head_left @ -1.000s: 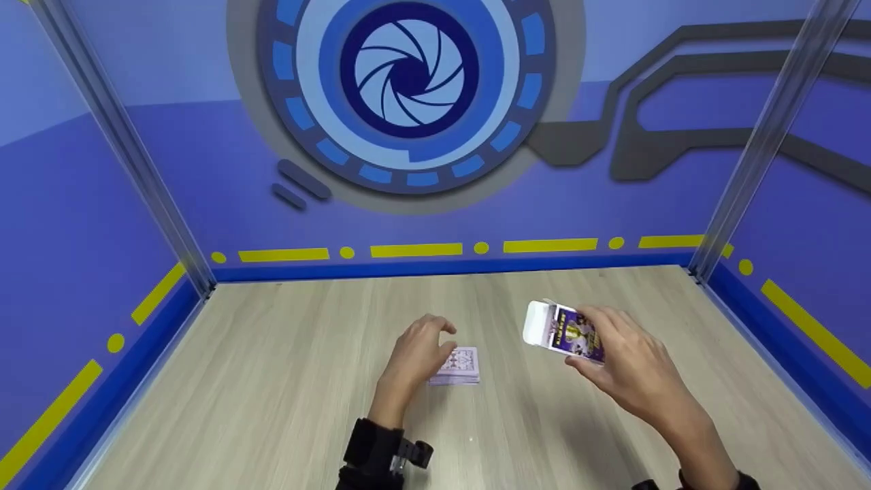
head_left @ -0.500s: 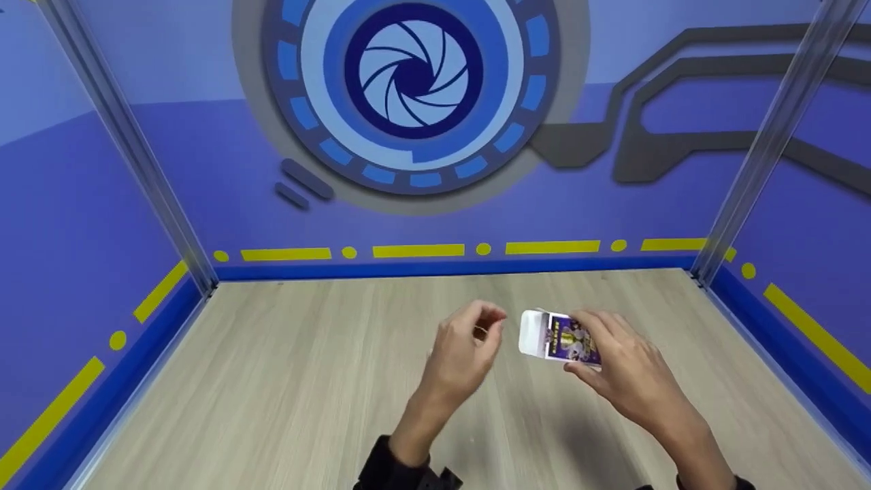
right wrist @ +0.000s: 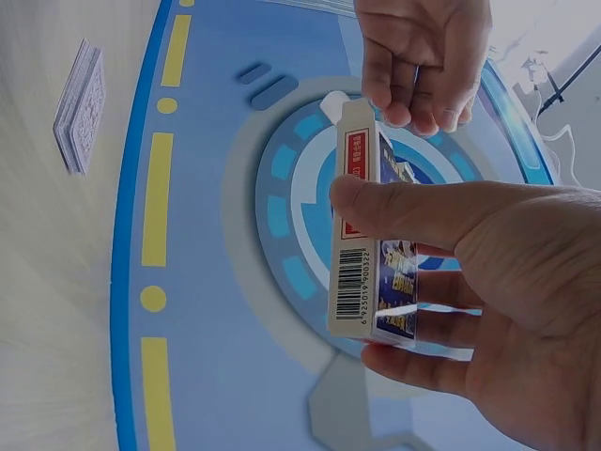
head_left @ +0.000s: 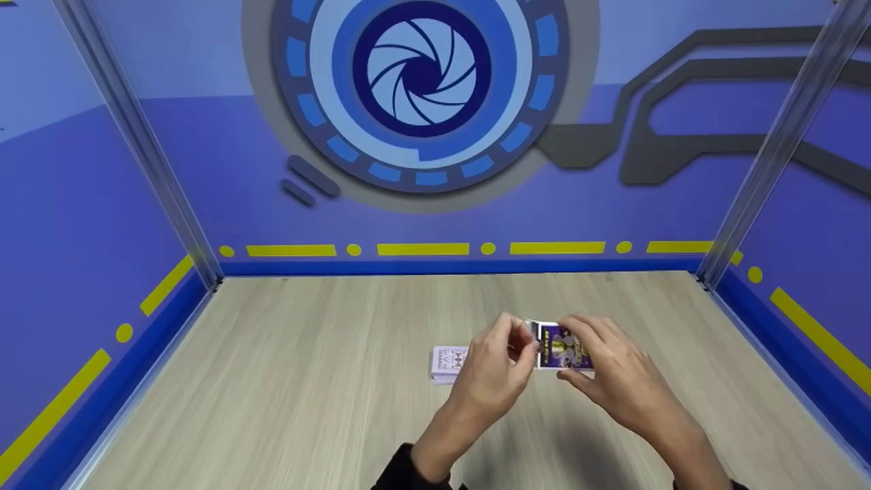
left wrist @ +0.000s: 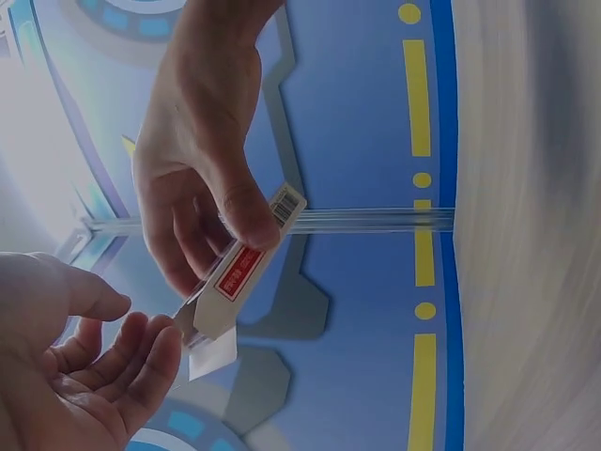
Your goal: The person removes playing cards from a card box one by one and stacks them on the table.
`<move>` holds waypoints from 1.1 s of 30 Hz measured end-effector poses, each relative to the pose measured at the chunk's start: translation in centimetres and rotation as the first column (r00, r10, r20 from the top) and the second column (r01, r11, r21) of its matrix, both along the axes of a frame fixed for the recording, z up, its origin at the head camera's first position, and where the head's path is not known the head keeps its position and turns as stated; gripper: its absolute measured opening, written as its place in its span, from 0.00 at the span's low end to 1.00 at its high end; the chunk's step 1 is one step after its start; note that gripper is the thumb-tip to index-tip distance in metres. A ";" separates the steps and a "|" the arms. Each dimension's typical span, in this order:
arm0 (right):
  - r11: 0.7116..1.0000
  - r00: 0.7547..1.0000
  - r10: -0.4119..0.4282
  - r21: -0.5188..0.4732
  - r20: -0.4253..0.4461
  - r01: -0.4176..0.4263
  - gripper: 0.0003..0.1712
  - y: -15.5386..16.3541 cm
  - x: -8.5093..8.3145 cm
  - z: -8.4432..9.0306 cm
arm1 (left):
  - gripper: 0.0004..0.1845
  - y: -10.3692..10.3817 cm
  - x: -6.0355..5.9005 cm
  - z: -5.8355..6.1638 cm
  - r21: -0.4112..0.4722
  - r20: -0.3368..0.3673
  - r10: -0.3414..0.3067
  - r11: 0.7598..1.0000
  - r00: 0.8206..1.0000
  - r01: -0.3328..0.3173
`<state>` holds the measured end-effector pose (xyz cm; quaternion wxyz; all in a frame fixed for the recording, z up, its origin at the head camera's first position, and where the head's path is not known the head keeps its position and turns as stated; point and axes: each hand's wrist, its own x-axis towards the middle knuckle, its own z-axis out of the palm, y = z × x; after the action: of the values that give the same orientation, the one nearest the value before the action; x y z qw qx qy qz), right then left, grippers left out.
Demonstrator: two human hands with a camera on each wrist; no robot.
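My right hand (head_left: 616, 357) grips a playing-card box (head_left: 559, 348) above the table, thumb on one narrow side and fingers on the opposite side. In the right wrist view the box (right wrist: 352, 282) shows a barcode and a red label, with the printed face beside them. Its open end, with a white flap (left wrist: 214, 353) hanging out, faces my left hand (head_left: 491, 371). The left fingers are loosely bent right at that open end, and nothing shows held between them. A stack of playing cards (head_left: 446, 364), patterned backs up, lies on the table, partly hidden behind my left hand.
The wood-grain table (head_left: 306, 381) is closed in by blue printed panels (head_left: 170, 177) at the back and both sides. Clear corner posts (head_left: 769, 136) stand at the back left and back right.
My left hand has moved right, from over the card stack to the open end of the box, uncovering part of the stack. The right hand keeps its grip, the box slightly lower and more level.
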<state>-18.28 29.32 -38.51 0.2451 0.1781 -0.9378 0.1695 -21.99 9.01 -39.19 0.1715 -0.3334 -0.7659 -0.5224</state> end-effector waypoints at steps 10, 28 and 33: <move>0.998 0.996 0.066 0.017 -0.064 -0.066 0.45 -0.3 0.2 -0.1 | 0.10 0.0 -0.2 -0.6 -0.061 0.033 0.069 0.996 0.997 -0.067; 0.995 0.993 0.089 0.049 -0.082 -0.086 0.43 -0.6 0.3 0.1 | 0.16 -0.2 -0.6 -0.6 -0.070 0.134 0.045 0.997 0.990 -0.036; 0.994 0.991 0.101 0.056 -0.093 -0.096 0.44 -0.6 0.2 -0.1 | 0.16 -0.3 -0.7 -0.7 -0.043 0.140 0.041 0.998 0.989 -0.035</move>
<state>-18.12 28.70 -38.60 0.2763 0.2384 -0.9192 0.1482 -22.69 8.75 -39.87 0.1201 -0.2843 -0.7927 -0.5258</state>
